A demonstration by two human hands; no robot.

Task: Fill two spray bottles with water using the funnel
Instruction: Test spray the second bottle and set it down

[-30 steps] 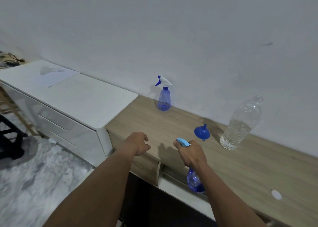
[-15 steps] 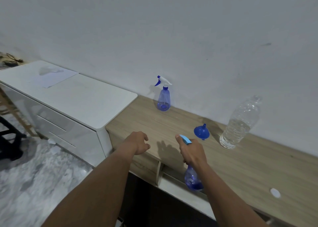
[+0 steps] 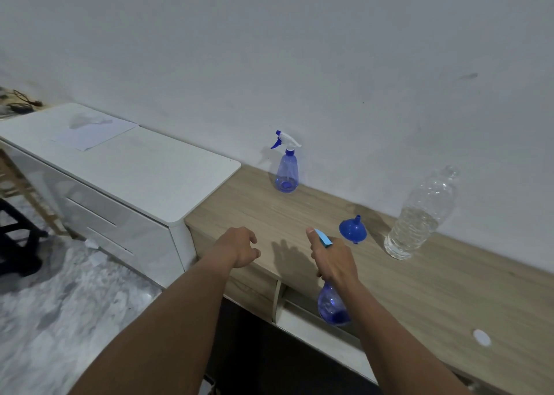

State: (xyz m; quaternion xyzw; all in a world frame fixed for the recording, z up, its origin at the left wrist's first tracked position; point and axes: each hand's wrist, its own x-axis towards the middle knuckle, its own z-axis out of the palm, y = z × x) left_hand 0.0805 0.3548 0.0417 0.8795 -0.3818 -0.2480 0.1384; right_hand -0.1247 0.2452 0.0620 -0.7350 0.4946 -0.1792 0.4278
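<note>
A person's right hand (image 3: 332, 259) grips a blue spray bottle (image 3: 333, 306) past the counter (image 3: 449, 289) near edge; the left hand (image 3: 239, 246) hovers, fingers (image 3: 252, 240) slack, holding nothing. The water bottle (image 3: 419, 217) stands part full.

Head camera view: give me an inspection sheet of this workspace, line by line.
Surface: wooden counter along a white wall.
Job's things: far spray bottle upright by the wall; held spray bottle at the counter's front edge; blue funnel mouth down; water bottle partly full.
Clutter: white cap on the counter; paper on the white cabinet.
Grips: left hand loosely curled, empty; right hand grips the held spray bottle's top.
Cables: dark cables at far left.
Surroundings: marbled floor.
</note>
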